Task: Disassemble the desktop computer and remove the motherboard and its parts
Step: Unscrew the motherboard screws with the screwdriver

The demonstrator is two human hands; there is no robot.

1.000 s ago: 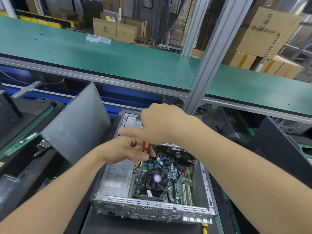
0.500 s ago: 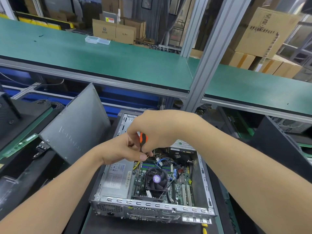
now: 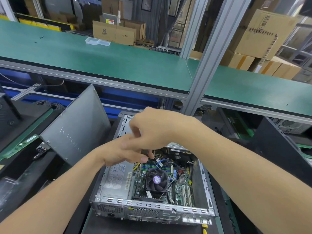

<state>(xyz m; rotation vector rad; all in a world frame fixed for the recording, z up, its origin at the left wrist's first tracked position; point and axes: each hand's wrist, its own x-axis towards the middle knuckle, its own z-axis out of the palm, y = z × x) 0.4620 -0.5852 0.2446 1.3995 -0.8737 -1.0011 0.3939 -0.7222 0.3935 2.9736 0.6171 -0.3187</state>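
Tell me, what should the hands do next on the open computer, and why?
Probably lower the left hand and right hand to the blue cable and unplug it. Both hover together over the open case, anything they hold is hidden, and the motherboard still sits inside with wires attached.

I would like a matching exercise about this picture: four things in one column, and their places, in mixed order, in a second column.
Things
1. CPU fan
2. power supply
3. side panel
4. clear plastic box

Places
A. on the upper green shelf
B. standing tilted, left of the open case
C. inside the case, left part
D. on the motherboard, middle of the case

Pairs: 1-D, 2-C, 3-B, 4-A
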